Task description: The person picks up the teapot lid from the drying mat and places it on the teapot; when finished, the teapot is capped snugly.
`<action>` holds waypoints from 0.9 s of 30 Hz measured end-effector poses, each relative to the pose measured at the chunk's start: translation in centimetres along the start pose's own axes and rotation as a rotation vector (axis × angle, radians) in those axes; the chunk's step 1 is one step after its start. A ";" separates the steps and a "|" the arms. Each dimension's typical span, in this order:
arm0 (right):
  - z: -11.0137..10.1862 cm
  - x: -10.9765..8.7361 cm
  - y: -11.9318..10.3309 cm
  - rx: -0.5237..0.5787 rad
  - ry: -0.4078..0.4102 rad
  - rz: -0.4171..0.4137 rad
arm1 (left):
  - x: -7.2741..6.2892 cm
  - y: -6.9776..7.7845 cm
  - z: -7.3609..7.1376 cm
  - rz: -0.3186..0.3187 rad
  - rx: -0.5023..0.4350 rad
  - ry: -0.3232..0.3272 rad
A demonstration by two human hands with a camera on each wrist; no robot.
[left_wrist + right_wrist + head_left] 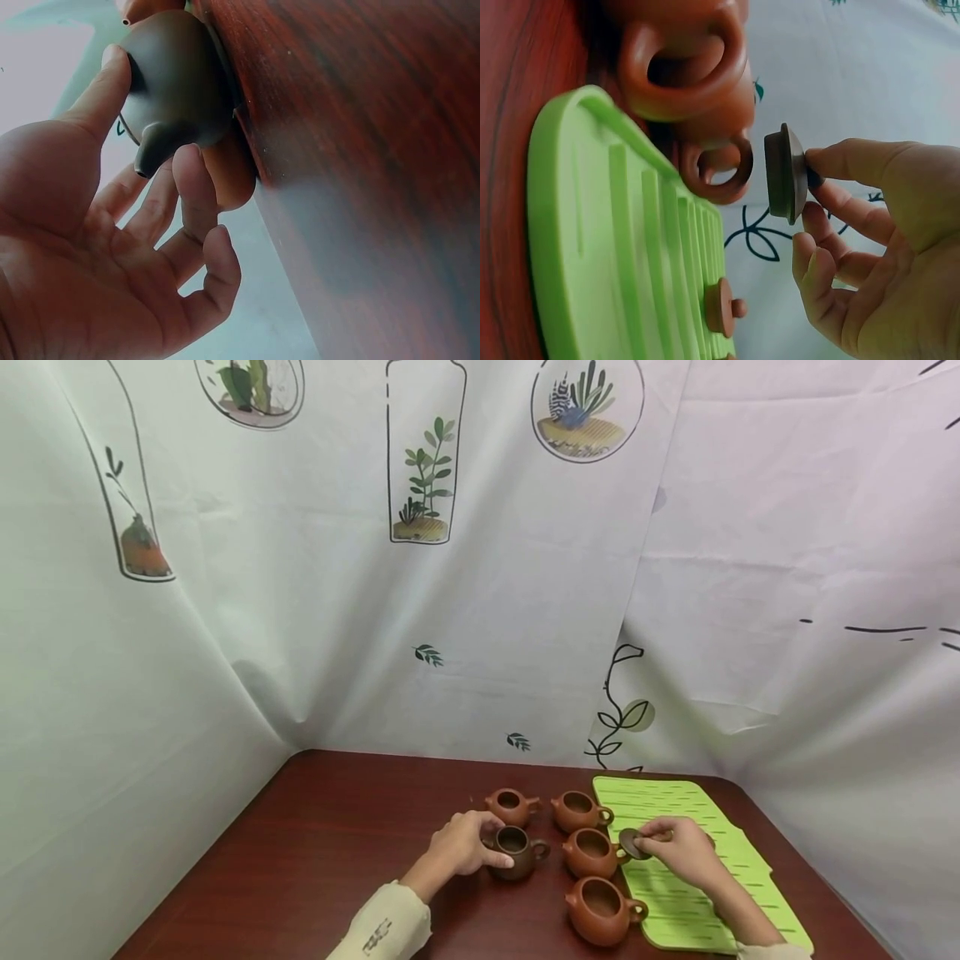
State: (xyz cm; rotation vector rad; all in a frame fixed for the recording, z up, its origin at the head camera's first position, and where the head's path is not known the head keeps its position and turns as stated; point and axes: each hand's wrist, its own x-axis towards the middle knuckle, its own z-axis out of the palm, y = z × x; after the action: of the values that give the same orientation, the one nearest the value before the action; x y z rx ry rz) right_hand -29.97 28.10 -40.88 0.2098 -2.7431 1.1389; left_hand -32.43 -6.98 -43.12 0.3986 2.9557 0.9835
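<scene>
Pinching right hand: we see its thumb and forefinger closed together at the knob of one dark lid, the remaining fingers loosely bent.
Dark lid: a matte brown disc, gently domed, with a stepped flange beneath; we find it raised over the mat's left edge, near the handle of the middle pot in the right-hand row.
Left hand: thumb and forefinger spread apart to span one dark teapot and hold it, the outer fingers curled loosely beside the spout.
Dark teapot: one, smooth and rounded, with a stubby spout, loop handle and round mouth; it stands on the table between the left hand and the right-hand row.
Reddish-brown teapots: we count four, all smooth clay, squat and round; three line the mat's left side, one stands just behind the dark pot.
Green mat: one, with raised parallel ribs and rounded corners.
Reddish lids: we make out at least two on the mat, one cut by the frame.
Table: one, glossy red-brown with streaked grain.
Cloth: pale, creased, printed with plants.
</scene>
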 end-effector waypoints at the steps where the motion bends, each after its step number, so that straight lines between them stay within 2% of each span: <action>1: 0.1 0.0 -0.1 0.010 -0.006 -0.004 | 0.0 0.0 0.0 0.001 -0.001 0.000; 6: 0.6 0.1 -0.8 0.051 -0.030 -0.019 | 0.0 0.1 0.0 0.007 0.002 -0.002; 16: 1.3 0.3 -2.6 0.040 -0.019 -0.019 | 0.1 0.1 -0.1 -0.001 0.000 0.002; 27: 1.6 0.6 -3.4 0.099 -0.063 -0.075 | 0.0 0.1 -0.1 -0.002 0.007 0.003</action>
State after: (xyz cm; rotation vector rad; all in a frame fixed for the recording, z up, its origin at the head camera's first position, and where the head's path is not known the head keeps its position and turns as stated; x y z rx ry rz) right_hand -30.02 24.53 -39.52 0.3633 -2.7091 1.2700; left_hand -32.41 -6.94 -43.02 0.3938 2.9626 0.9745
